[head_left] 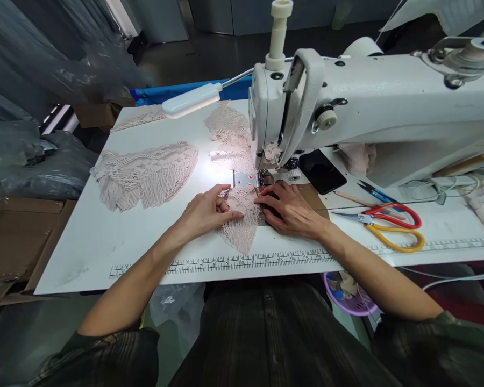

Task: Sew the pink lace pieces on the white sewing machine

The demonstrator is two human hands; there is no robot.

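Note:
A pale pink lace piece (pixel 242 219) lies in front of the needle area of a white sewing machine (pixel 363 102). My left hand (pixel 208 212) has its thumb and curled fingers closed on the lace's left edge, with the index finger stretched toward the metal needle plate (pixel 244 179). At the lace's right edge, my right hand (pixel 287 208) presses with bent fingers close to the presser foot. Brown card (pixel 312 201) lies partly beneath my right hand. More lace (pixel 229 134) extends behind the needle plate.
Another lace piece (pixel 147 174) lies on the left of the white table (pixel 80 242). Red-and-yellow scissors (pixel 395 221), blue snips (pixel 381 194) and a black phone (pixel 321 171) are at the right. A lamp (pixel 192 100) hangs over the back. A purple basket (pixel 353 306) stands below the front edge.

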